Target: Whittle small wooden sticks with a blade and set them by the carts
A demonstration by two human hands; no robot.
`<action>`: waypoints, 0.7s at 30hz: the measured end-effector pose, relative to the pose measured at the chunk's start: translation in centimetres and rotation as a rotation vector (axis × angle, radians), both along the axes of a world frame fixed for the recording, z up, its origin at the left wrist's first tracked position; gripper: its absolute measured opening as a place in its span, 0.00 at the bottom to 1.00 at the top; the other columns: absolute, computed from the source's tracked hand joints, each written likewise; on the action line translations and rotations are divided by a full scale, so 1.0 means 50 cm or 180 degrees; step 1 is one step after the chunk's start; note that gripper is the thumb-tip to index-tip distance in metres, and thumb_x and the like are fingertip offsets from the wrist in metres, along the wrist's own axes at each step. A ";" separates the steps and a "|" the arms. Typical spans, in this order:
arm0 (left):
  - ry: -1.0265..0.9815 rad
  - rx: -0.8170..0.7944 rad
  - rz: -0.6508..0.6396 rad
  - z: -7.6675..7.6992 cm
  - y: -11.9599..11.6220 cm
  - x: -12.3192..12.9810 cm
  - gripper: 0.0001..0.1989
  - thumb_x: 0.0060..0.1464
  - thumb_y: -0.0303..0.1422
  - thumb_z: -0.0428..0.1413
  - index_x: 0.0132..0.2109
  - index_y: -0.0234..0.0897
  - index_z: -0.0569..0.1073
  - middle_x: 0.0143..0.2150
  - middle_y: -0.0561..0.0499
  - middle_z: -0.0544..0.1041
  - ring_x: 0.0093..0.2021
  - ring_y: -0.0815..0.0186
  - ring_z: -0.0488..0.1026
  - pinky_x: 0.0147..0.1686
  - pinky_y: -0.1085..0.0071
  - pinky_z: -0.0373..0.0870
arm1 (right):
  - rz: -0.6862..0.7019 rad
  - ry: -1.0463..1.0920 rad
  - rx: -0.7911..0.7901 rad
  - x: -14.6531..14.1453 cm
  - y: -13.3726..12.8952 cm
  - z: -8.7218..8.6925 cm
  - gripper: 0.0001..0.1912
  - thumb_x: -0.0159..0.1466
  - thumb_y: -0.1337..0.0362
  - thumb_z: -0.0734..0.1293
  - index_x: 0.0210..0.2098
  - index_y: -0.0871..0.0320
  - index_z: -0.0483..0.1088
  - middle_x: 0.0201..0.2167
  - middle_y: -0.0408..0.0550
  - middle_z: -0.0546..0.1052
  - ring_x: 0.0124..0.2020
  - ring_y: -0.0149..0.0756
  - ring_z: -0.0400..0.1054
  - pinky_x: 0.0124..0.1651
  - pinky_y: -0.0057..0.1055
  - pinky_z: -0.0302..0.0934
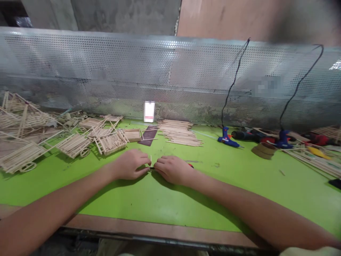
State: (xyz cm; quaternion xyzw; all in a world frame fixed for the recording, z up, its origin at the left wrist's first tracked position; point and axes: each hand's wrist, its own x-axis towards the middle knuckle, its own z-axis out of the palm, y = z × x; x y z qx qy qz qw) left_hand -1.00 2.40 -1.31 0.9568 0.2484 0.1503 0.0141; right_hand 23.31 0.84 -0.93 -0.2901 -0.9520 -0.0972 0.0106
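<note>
Near the middle of the green table (165, 206), my left hand (131, 164) pinches a thin pale wooden stick (151, 160) that stands up between the hands. My right hand (172, 169) is closed around a tool with a dark tip (152, 168); a bit of its red end (190, 165) shows beyond the hand. The dark tip touches or lies very close to the stick's lower end. Most of the tool is hidden by my fingers. Behind the hands lies a pile of loose wooden sticks (181, 132).
Small stick-built carts (110, 142) and frames crowd the left. A dark sheet (148, 136) and a lit phone (149, 111) are behind the hands. Blue glue guns (228, 138) with black cords, a tape roll (263, 150) and more sticks lie right. A perforated metal screen (128, 74) stands behind.
</note>
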 end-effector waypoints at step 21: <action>-0.0048 -0.0002 0.0247 -0.012 0.003 0.023 0.13 0.66 0.41 0.58 0.39 0.37 0.81 0.36 0.48 0.83 0.36 0.60 0.78 0.37 0.66 0.70 | -0.0013 -0.0005 0.0057 -0.003 0.003 -0.001 0.11 0.75 0.64 0.61 0.46 0.60 0.75 0.42 0.52 0.81 0.41 0.38 0.75 0.43 0.33 0.63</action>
